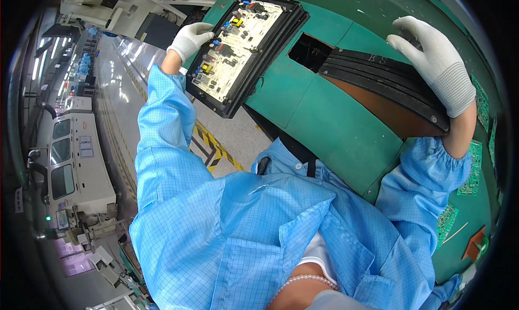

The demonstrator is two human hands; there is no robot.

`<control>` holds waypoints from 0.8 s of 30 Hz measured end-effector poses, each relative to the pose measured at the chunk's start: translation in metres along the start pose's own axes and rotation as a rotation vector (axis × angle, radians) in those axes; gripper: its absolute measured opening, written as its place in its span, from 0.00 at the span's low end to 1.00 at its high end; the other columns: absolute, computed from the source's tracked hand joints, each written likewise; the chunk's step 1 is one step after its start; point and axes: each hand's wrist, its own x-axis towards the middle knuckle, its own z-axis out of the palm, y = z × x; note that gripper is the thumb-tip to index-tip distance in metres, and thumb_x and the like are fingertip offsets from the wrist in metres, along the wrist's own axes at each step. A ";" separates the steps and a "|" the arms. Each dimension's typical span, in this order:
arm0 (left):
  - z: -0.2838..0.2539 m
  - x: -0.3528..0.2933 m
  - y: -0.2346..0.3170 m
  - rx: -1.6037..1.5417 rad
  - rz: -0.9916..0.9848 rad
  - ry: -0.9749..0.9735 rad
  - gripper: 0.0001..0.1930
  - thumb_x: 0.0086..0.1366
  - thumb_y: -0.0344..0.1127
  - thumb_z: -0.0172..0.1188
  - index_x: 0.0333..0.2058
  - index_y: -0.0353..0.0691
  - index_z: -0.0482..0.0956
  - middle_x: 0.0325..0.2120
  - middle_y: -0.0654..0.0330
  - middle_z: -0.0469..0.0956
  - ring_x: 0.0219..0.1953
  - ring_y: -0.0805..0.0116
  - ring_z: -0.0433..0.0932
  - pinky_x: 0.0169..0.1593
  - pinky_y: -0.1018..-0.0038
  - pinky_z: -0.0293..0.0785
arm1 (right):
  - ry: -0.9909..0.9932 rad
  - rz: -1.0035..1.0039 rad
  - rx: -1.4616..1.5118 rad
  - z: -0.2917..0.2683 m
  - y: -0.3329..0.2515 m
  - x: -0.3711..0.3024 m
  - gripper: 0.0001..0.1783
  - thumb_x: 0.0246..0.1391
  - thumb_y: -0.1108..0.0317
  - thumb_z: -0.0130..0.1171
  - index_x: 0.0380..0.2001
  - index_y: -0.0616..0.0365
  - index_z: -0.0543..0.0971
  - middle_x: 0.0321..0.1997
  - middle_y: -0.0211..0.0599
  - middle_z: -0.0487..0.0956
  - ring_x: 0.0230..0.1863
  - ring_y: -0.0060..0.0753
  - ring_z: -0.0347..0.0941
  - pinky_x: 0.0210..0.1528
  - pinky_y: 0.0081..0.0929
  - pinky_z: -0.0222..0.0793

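A white-gloved left hand, my left hand (192, 41), is closed at the left edge of a black solder carrier frame (230, 109). The frame lies tilted over the left side of the green worktop (330, 131) and seems to be stacked on another one. Cream circuit boards (230, 61) fill it, carrying blue, yellow and black components. My right hand (430, 58), also gloved, is raised at the right with its fingers apart and nothing visible in them. Below it lies a stack of black carriers (386, 80), its wrist close to their right end.
A square opening (311, 51) cuts through the worktop beside the stack. Green circuit boards (471, 169) lie at the right, with a thin stick (456, 233) and a brown block (474, 242). Yellow-black floor tape (219, 145) and a white machine (81, 164) are at the left.
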 end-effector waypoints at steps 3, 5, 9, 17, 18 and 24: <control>0.000 0.002 -0.006 -0.060 0.036 -0.018 0.25 0.60 0.40 0.69 0.54 0.36 0.79 0.46 0.49 0.83 0.47 0.61 0.82 0.53 0.72 0.76 | 0.005 -0.003 -0.011 0.000 -0.001 0.000 0.25 0.60 0.50 0.58 0.46 0.63 0.78 0.41 0.50 0.82 0.44 0.49 0.79 0.49 0.37 0.74; -0.002 0.003 0.001 -0.038 0.037 -0.038 0.25 0.60 0.39 0.69 0.54 0.36 0.79 0.46 0.50 0.83 0.47 0.61 0.82 0.53 0.72 0.76 | 0.002 0.014 -0.009 0.000 0.000 0.000 0.25 0.60 0.50 0.58 0.46 0.63 0.78 0.41 0.50 0.82 0.44 0.49 0.79 0.49 0.37 0.74; -0.002 0.005 0.005 0.039 0.021 -0.040 0.25 0.59 0.38 0.69 0.55 0.37 0.78 0.45 0.50 0.83 0.47 0.61 0.82 0.52 0.70 0.77 | -0.052 0.038 -0.031 -0.001 0.001 0.001 0.25 0.61 0.53 0.59 0.52 0.63 0.77 0.44 0.49 0.81 0.46 0.43 0.79 0.52 0.33 0.73; -0.015 0.015 0.022 0.295 0.056 -0.164 0.26 0.60 0.32 0.69 0.57 0.40 0.76 0.44 0.53 0.83 0.45 0.65 0.81 0.51 0.73 0.78 | -0.071 0.068 -0.061 -0.004 -0.004 0.001 0.25 0.61 0.54 0.59 0.51 0.63 0.77 0.45 0.48 0.82 0.47 0.43 0.80 0.53 0.33 0.73; -0.019 0.019 0.023 0.311 0.075 -0.213 0.26 0.61 0.33 0.68 0.58 0.41 0.76 0.44 0.53 0.83 0.44 0.66 0.81 0.50 0.73 0.79 | -0.060 0.052 -0.051 -0.003 -0.003 0.001 0.25 0.61 0.54 0.59 0.51 0.63 0.77 0.45 0.48 0.82 0.47 0.44 0.80 0.53 0.33 0.73; -0.019 0.070 0.025 -0.106 0.083 -0.107 0.26 0.62 0.43 0.68 0.57 0.38 0.77 0.43 0.57 0.84 0.35 0.75 0.81 0.38 0.74 0.80 | -0.061 0.037 -0.072 -0.002 0.001 0.002 0.24 0.60 0.53 0.59 0.50 0.63 0.77 0.44 0.48 0.82 0.47 0.45 0.80 0.53 0.35 0.74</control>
